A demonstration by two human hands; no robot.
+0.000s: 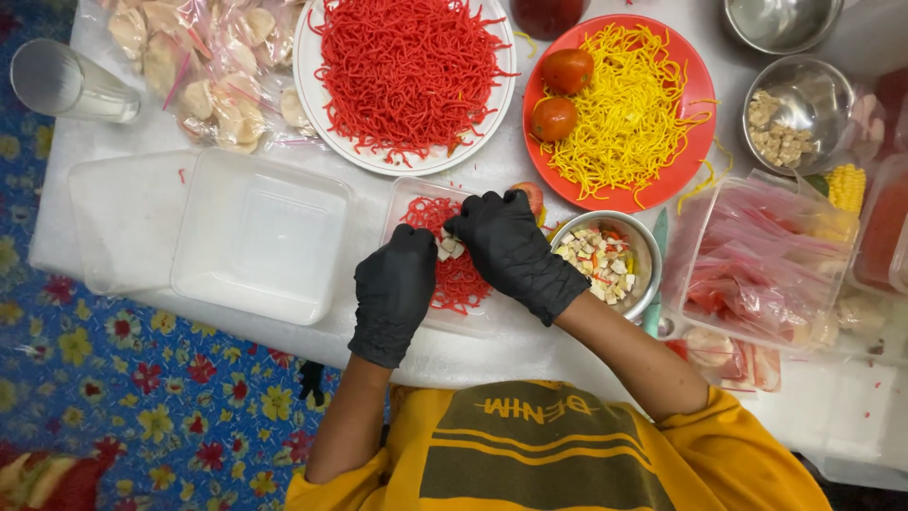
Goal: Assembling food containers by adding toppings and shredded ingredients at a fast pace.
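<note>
At the frame's centre, two black gloved hands (454,270) are over red noodles in a clear plastic tray (416,194). Upper right, the round red plate (695,151) carries yellow noodles (629,114). The floor mat (142,388) at lower left is blue with flowers.

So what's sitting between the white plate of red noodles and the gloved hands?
In the head view, only the far end of the clear tray with red noodles lies between the white plate and both hands.

- A white worktop (473,355) fills the upper part of the frame.
- On it, upper left: a clear glass (66,83) lying down and bagged crackers (203,66).
- Left centre: 2 empty clear containers (255,237).
- Top centre: a white plate (312,95) and a red plate (681,170).
- Centre: a clear tray (407,194) and a steel bowl (648,255).
- Right: a clear tub (757,265) and 2 steel bowls (823,90).
</note>
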